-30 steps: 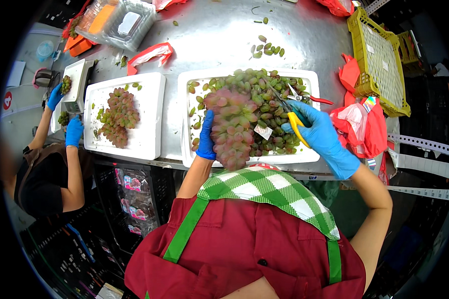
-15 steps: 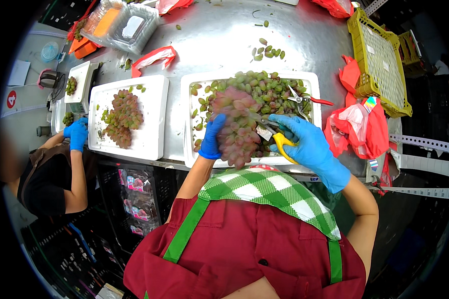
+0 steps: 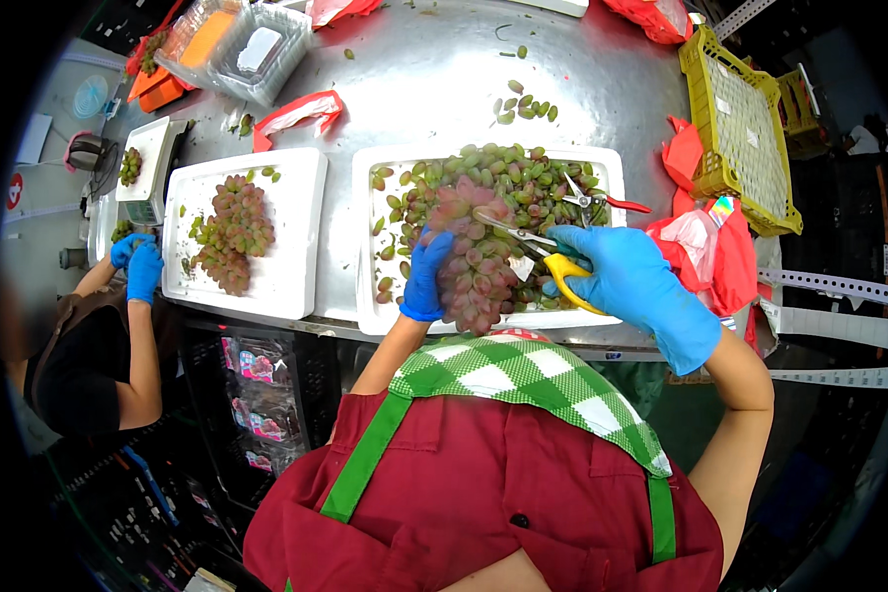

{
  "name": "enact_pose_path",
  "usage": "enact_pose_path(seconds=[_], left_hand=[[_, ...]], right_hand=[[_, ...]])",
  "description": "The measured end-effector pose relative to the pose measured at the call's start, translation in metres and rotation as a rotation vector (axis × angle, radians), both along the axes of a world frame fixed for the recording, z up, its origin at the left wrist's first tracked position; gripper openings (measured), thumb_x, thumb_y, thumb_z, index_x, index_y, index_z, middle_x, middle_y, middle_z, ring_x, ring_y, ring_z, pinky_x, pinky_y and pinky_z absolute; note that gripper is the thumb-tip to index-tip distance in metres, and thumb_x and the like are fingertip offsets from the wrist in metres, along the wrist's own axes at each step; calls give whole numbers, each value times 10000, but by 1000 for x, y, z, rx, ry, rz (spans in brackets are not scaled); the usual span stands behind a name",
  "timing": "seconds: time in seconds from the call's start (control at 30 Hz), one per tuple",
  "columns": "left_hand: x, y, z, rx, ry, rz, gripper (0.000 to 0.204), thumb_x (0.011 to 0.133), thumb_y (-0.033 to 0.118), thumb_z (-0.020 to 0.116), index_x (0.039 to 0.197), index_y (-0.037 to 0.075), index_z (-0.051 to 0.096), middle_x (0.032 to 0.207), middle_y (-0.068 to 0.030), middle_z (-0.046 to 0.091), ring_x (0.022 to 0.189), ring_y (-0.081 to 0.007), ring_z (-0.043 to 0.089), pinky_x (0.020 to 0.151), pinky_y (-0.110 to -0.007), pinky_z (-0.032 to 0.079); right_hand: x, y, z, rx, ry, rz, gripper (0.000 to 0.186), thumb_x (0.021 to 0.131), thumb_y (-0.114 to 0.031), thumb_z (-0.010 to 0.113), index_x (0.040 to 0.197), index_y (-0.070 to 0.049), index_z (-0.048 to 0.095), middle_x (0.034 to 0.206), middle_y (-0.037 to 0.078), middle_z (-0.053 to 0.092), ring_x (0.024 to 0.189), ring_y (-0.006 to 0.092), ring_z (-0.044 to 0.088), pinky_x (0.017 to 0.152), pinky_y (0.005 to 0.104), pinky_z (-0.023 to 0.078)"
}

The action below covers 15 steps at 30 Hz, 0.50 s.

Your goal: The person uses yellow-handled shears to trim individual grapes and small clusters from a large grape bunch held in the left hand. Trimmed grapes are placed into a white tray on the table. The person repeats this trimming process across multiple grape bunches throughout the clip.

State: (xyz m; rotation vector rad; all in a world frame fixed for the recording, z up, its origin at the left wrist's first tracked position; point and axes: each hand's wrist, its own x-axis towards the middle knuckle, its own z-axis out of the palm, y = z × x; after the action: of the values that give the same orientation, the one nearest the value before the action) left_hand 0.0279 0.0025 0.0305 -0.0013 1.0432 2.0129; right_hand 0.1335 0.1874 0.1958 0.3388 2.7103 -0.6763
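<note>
My left hand [image 3: 427,276], in a blue glove, is closed on the left side of a large bunch of reddish grapes [image 3: 476,281], raised over the near edge of a white foam tray [image 3: 368,306]. Yellow-handled scissors [image 3: 567,281] are in my gloved right hand [image 3: 617,271]; their blades reach left against the bunch and look parted. Loose green and reddish grapes [image 3: 523,183] fill much of the tray beneath. A pair of red-handled snips [image 3: 587,200] lies on them at the tray's right side. My fingertips on the left are partly hidden by the fruit.
Left stands another white tray [image 3: 301,237] with a grape bunch [image 3: 237,232]. Beyond it are a scale [image 3: 146,187] and a co-worker's gloved hands [image 3: 143,268]. Red-and-white wrapping [image 3: 720,257] and a yellow crate [image 3: 745,128] sit right; clear plastic boxes [image 3: 257,54] stand far left.
The scissors' blades have moved left, further onto the bunch, with my right wrist turned. The view has shifted slightly, and the co-worker's hands have moved a little nearer.
</note>
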Motion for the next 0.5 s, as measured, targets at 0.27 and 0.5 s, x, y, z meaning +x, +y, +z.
enact_pose_path(seconds=[0.27,0.5], left_hand=[[-3,-4,-7,75,71,7,289,898,277,430,1112,87,474,930,-10,551,720,-92,577,551,-211,497],[2,-1,0,133,30,81,427,856,208,493,1238,39,405,1153,-72,511,1042,-158,513,887,-293,417]], right_hand=[[0,-1,-3,-361,-84,-17,484,755,-318,680,1105,-12,544,828,158,612,670,156,566,658,297,462],[-3,-13,-11,-234,-36,-29,425,762,-317,645,1038,-11,543,803,178,592,729,296,586,635,366,450]])
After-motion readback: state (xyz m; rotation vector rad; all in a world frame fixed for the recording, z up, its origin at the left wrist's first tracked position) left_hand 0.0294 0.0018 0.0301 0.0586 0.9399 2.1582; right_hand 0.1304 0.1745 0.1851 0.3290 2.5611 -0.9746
